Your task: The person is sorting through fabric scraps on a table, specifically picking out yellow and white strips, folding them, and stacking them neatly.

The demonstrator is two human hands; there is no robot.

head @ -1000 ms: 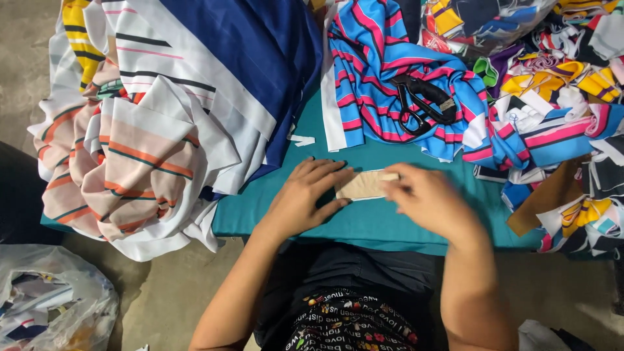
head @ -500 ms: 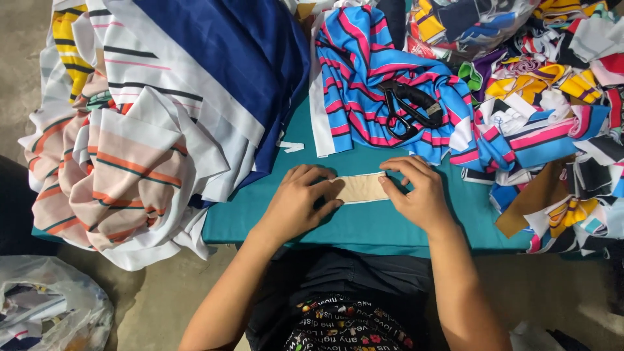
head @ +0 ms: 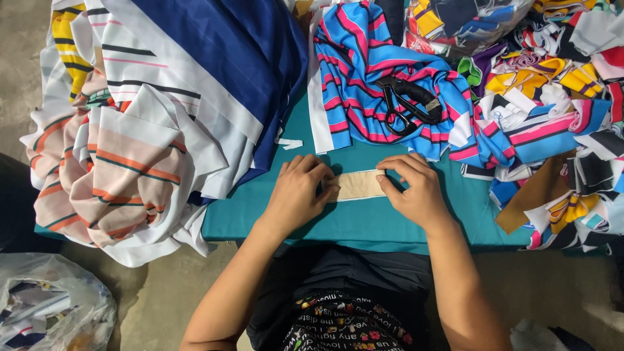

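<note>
A small tan strip of cloth [head: 356, 185] lies flat on the teal table cover [head: 364, 224]. My left hand [head: 299, 195] presses down on its left end, fingers curled over the edge. My right hand [head: 413, 188] pinches its right end with fingertips on the cloth. Both hands rest on the table just in front of me. Black scissors [head: 406, 104] lie on a blue, pink and black striped fabric [head: 364, 78] just beyond the strip.
A large pile of navy, white and peach striped fabrics [head: 149, 123] covers the table's left side. Mixed colourful cloth scraps [head: 552, 97] fill the right side. A clear plastic bag of scraps [head: 45, 305] sits on the concrete floor at lower left.
My right hand has drawn in from the right and settled on the strip's right end. The strip now lies flat and stretched between both hands.
</note>
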